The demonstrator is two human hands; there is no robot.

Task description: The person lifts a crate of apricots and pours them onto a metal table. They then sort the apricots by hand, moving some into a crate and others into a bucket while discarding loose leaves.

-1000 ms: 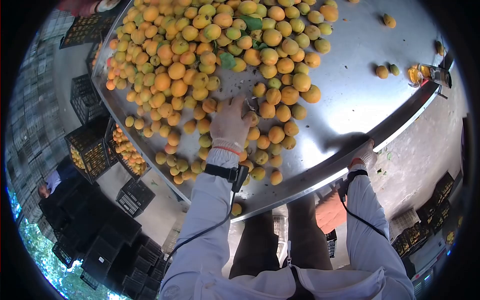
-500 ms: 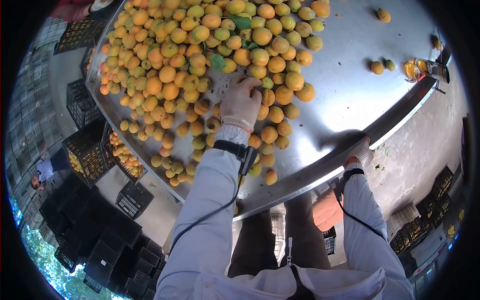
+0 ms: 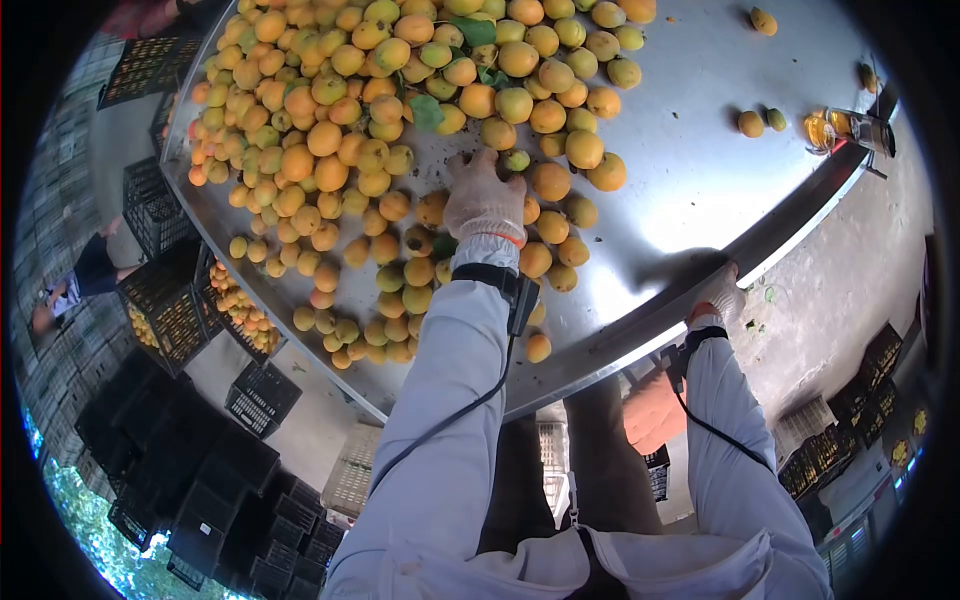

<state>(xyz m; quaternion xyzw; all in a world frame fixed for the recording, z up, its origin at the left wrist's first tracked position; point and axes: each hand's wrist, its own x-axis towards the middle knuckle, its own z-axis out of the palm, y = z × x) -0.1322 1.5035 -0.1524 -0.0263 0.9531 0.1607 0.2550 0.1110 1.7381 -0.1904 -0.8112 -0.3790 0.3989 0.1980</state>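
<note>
My left hand, in a pale knit glove, reaches into a spread of apricots on a metal table. Its fingers are bent downward and closed; whatever is under them is hidden. Just beyond the thumb and fingertips lies a small greenish apricot. A bare patch of metal with dark specks shows ahead of the fingers. On the right, my right hand, gloved too, is closed over the table's raised rim, with its fingers partly hidden. Green leaves lie among the fruit.
Right of the pile are a few loose apricots and a glass with amber contents at the rim. Black crates stand on the floor at left, some holding apricots. Another person is at far left.
My left hand has shifted slightly, its wrist now further right and its fingers less tightly curled. The view has moved a little. My right hand stays on the rim.
</note>
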